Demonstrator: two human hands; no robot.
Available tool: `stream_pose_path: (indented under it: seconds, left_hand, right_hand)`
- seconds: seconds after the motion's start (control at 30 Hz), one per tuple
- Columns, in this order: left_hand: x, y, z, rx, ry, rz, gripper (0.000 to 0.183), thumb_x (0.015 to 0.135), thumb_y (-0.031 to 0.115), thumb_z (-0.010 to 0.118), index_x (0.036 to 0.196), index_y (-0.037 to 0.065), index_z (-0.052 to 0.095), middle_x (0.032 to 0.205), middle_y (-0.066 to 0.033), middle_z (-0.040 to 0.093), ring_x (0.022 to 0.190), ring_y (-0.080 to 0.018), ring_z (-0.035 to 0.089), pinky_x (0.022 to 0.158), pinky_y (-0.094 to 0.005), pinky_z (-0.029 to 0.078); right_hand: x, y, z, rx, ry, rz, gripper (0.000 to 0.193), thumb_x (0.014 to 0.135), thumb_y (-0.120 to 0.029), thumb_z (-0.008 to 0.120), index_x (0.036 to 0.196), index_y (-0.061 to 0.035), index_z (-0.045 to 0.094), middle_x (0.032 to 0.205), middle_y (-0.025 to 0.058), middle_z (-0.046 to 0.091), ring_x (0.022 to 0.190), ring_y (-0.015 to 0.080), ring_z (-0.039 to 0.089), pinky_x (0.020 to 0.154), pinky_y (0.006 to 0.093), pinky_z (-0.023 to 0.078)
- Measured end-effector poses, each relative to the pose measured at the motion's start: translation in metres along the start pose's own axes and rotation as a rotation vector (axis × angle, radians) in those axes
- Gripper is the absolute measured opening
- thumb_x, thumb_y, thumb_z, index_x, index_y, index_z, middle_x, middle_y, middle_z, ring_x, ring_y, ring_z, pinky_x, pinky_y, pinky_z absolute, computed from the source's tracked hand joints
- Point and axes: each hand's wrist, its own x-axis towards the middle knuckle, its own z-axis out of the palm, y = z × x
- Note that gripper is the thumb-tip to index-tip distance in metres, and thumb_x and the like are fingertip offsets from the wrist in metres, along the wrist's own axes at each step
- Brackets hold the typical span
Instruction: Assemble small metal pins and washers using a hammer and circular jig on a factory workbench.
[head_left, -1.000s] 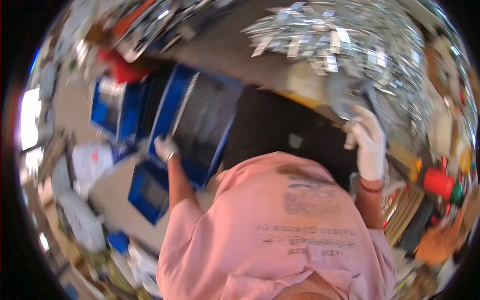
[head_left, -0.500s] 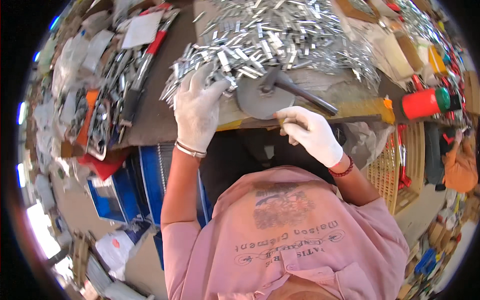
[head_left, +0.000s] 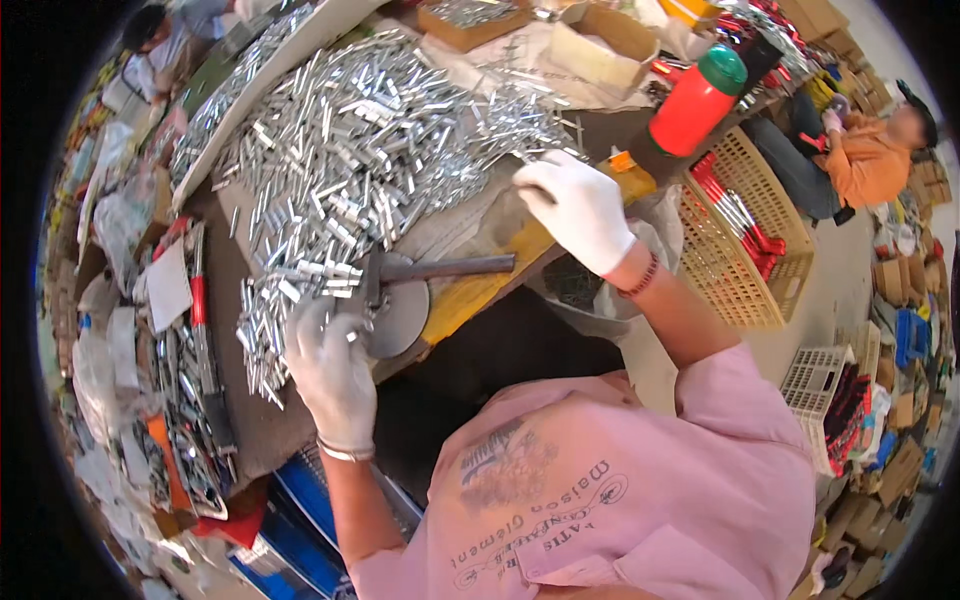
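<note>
My left hand, in a white glove, is at the near left edge of a heap of short silvery metal pins. Its fingers curl inward around a small shiny metal piece, which they partly hide. Just right of it lies a grey round metal disc on the bench's front edge. A hammer rests across the disc's far side, handle pointing right. My right hand, also gloved, hovers by the heap's right end. Its thumb and fingers are pinched together; whatever they hold is too small to make out.
A red bottle with a green cap stands at the bench's right. Beyond the heap are open cardboard boxes. A yellow crate holds red-handled tools. Tools pile up at left. Another person in orange sits at right.
My view has swung to the right. My right hand has moved from beside the disc to the heap's right end. The left hand's fingers have curled in near the disc.
</note>
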Motion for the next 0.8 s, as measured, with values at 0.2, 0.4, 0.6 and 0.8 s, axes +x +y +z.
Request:
stream_pose_path:
  seconds: [0.2,0.4,0.6,0.8]
  left_hand:
    - [-0.02,0.012,0.011,-0.039,-0.041,-0.119,0.018,0.081,-0.002,0.075,0.096,0.005,0.07,0.109,-0.015,0.07,0.102,-0.0384,0.062,0.091,-0.0475,0.048]
    - [-0.022,0.012,0.016,-0.182,-0.099,-0.166,0.017,0.082,-0.004,0.074,0.098,-0.001,0.07,0.098,-0.0163,0.065,0.097,-0.0366,0.062,0.088,-0.0461,0.049]
    - [-0.025,0.006,0.015,-0.184,-0.1,-0.157,0.017,0.083,-0.002,0.073,0.1,-0.001,0.071,0.099,-0.0165,0.066,0.097,-0.0356,0.062,0.089,-0.0461,0.049]
    - [-0.025,0.006,0.015,-0.197,-0.104,-0.178,0.016,0.082,-0.002,0.072,0.098,-0.001,0.072,0.097,-0.016,0.066,0.095,-0.0353,0.062,0.088,-0.0454,0.049]
  right_hand:
    - [0.052,0.012,0.056,-0.342,-0.171,-0.208,0.004,0.082,-0.014,0.066,0.08,-0.0113,0.068,0.089,0.0094,0.064,0.087,0.0274,0.07,0.074,0.0419,0.058]
    - [0.056,0.022,0.047,-0.403,-0.099,-0.306,0.008,0.084,-0.015,0.067,0.08,-0.0105,0.072,0.091,0.0063,0.065,0.088,0.0247,0.07,0.075,0.0394,0.058]
    - [0.045,0.016,0.041,-0.225,-0.099,-0.336,0.005,0.089,-0.015,0.064,0.09,-0.0111,0.061,0.087,0.0075,0.062,0.079,0.0264,0.07,0.065,0.0388,0.058]
    - [0.028,-0.035,0.034,0.164,-0.208,-0.232,0.008,0.09,-0.018,0.067,0.095,-0.0122,0.071,0.089,0.0102,0.067,0.085,0.0329,0.072,0.071,0.0459,0.058]
